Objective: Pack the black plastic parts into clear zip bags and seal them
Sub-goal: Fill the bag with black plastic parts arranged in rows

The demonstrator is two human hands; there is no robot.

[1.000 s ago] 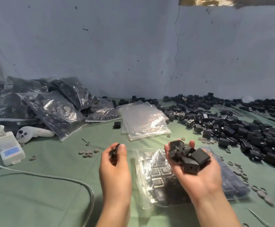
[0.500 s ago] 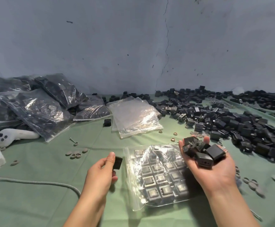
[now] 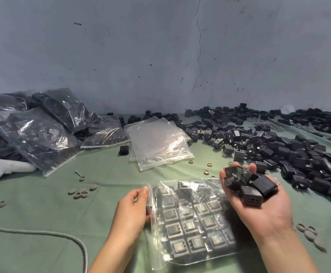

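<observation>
A person's left hand [image 3: 133, 211] pinches the left edge of a clear zip bag [image 3: 155, 233] lying flat on the green bench [image 3: 42, 213], with packed parts [image 3: 192, 227] in rows inside. Just right of the bag, the upturned right hand [image 3: 263, 213] cups a handful of black parts [image 3: 249, 186]. Empty bags [image 3: 158, 142] lie beyond the bag, and loose parts [image 3: 278, 146] are heaped to its far right.

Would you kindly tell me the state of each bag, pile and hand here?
front bag: lying flat, partly filled.
left hand: pinches the front bag's left edge.
right hand: palm up, cups a handful of parts.
empty bags: stacked flat.
filled bags: full, piled at left.
loose parts: heaped on the cloth.
</observation>
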